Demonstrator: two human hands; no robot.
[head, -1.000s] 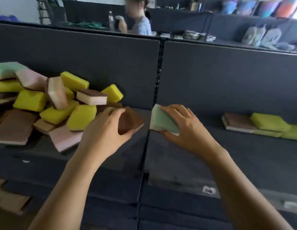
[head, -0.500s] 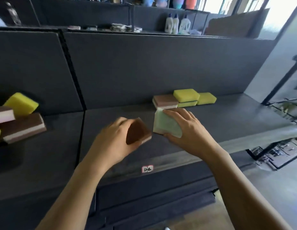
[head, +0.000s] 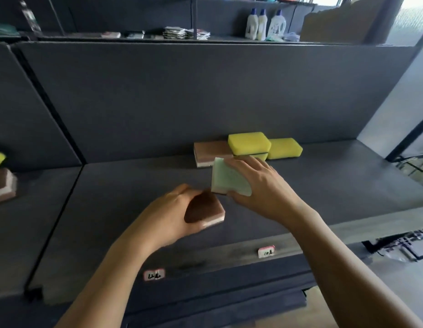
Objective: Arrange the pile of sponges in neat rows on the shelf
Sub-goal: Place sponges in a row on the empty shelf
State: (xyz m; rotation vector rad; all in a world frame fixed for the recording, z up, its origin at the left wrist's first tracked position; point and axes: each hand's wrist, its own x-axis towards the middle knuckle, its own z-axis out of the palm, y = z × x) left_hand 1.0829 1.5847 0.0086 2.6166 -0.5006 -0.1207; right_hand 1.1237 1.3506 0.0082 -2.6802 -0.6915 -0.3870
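Carrying two sponges over the shelf (head: 324, 190): gripped the brown sponge (head: 203, 209) in the left hand (head: 167, 216), held the green sponge (head: 229, 181) tilted on edge in the right hand (head: 260, 185), just before the started row (head: 248, 143), probably ready for adding there.

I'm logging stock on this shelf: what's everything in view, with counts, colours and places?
brown sponge: one, brown over white, back of shelf
yellow sponges: three, yellow, right of it, one stacked
pile sponges: two, brown and yellow, left edge
green sponge: one, pale green, held, centre
held brown sponge: one, brown, centre
price labels: two, white, shelf front
bottles: three, white, top background
left hand: one, grips held brown sponge
right hand: one, grips green sponge
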